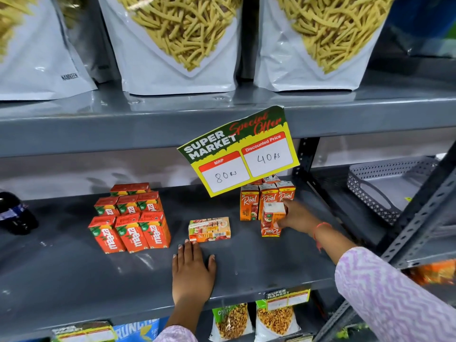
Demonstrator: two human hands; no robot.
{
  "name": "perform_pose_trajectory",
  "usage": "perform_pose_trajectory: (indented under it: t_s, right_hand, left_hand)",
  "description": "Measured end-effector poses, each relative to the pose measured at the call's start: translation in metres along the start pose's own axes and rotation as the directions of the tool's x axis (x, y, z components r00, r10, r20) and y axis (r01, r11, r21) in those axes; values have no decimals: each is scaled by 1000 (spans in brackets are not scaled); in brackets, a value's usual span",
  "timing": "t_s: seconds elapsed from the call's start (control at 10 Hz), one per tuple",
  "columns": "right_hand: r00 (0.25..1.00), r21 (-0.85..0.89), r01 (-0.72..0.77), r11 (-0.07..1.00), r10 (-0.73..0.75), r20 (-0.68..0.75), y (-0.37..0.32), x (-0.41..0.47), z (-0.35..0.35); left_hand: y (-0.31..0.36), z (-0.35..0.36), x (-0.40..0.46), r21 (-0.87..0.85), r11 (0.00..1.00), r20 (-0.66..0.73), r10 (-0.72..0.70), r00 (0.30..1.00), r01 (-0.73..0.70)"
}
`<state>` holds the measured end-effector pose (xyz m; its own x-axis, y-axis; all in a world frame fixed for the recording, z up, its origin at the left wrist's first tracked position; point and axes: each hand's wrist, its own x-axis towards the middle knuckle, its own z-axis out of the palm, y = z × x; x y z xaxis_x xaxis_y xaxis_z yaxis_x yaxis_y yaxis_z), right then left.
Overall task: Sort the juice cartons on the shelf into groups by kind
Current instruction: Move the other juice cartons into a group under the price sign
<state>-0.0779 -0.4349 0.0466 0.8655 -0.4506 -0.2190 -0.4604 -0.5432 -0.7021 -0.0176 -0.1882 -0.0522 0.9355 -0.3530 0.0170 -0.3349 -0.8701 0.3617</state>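
Note:
On the grey shelf (61,272), several red Maaza cartons (129,218) stand grouped at the left. Three Real apple cartons (267,199) stand in a row at the right, under the price sign. My right hand (298,215) grips another Real carton (271,220), held upside down in front of that row, its lower end at the shelf. One more Real carton (209,229) lies flat on its side in the middle. My left hand (192,270) rests flat on the shelf just in front of it, fingers spread, holding nothing.
A yellow price sign (239,151) hangs from the upper shelf over the Real row. Big snack pouches (177,45) stand above. A dark bottle (14,213) lies at the far left, a perforated grey basket (385,183) on the shelf unit to the right. Snack bags (274,319) sit below.

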Motion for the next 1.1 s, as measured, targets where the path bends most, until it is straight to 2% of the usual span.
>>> perform_pose_trajectory:
  t_s: [0.1, 0.2, 0.3, 0.4, 0.5, 0.6, 0.7, 0.9, 1.1]
  right_hand:
    - [996, 180, -72, 981, 79, -33, 20, -8, 24]
    - [991, 135, -82, 988, 95, -95, 21, -11, 34]
    - [997, -114, -19, 993, 10, -80, 14, -10, 21]
    - [994, -318, 67, 946, -91, -61, -1, -8, 2]
    - [981, -478, 180, 860, -194, 21, -23, -8, -7]
    - [954, -631, 275, 726, -289, 82, -38, -8, -8]
    - [949, -691, 292, 661, -291, 123, -48, -3, -5]
    - [963, -626, 261, 735, -241, 118, -50, 3, -12]
    - [969, -608, 237, 758, -226, 97, -46, 4, -15]
  left_hand:
    - [0, -1, -1, -1, 1000, 9, -2, 1000, 2]
    - [1, -1, 0, 1, 1000, 16, -2, 1000, 2]
    - [0, -2, 0, 3, 1000, 13, -2, 1000, 2]
    - [0, -2, -1, 0, 1000, 8, 1, 1000, -1]
    - [0, -2, -1, -1, 1000, 7, -3, 1000, 3]
    - [0, -1, -1, -8, 1000, 0, -7, 1000, 7]
    - [0, -1, -1, -18, 1000, -2, -6, 1000, 6]
    - [-1, -1, -1, -23, 1000, -26, 0, 1000, -1]
    - [0, -1, 0, -26, 1000, -20, -6, 1000, 6]
